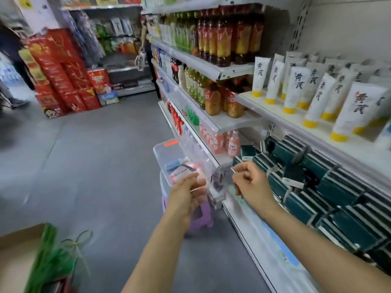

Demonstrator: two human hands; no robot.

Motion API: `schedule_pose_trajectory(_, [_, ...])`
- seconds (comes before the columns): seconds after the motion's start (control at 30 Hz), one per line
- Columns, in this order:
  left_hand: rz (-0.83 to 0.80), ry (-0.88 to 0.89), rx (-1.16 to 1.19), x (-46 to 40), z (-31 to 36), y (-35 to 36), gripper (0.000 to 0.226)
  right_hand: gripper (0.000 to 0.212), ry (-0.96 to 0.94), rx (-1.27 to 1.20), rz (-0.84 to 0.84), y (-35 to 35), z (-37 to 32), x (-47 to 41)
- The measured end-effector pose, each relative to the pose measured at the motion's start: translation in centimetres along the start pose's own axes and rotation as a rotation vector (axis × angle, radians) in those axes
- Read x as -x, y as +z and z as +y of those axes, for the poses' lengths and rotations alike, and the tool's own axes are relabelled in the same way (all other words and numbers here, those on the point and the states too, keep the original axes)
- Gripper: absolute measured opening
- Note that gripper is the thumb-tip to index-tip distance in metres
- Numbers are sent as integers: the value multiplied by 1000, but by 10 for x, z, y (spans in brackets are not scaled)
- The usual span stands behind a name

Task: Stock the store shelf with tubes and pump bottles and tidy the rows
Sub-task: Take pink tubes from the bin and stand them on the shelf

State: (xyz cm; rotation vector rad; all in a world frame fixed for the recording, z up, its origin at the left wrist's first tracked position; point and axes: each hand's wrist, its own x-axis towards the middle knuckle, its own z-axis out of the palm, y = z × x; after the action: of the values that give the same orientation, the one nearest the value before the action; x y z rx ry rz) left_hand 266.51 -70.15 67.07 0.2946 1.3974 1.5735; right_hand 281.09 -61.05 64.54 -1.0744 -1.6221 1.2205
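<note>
The left hand (pixel 188 195) reaches with loose, spread fingers over a clear plastic bin (pixel 169 153) on a purple stool (pixel 201 218). The right hand (pixel 251 180) has curled fingers; whether they pinch anything I cannot tell. White yellow-capped tubes (pixel 317 98) marked 黄芪 stand in rows on the shelf (pixel 281 121) above dark green boxes (pixel 313 182).

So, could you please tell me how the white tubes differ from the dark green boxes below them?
The tubes are white with yellow caps; the boxes are dark green. The tubes stand upright on their caps; the boxes lie tilted, overlapping. Both fill rows on the same shelving unit.
</note>
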Motion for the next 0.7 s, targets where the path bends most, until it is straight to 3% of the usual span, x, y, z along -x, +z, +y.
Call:
schedule_pose_trajectory(0.47, [172, -69, 71, -148, 43, -67, 14, 16, 196, 107, -157, 111, 44, -136])
schedule_pose_trajectory(0.7, [262, -126, 39, -278, 58, -76, 16, 17, 339, 148, -268, 175, 99, -256])
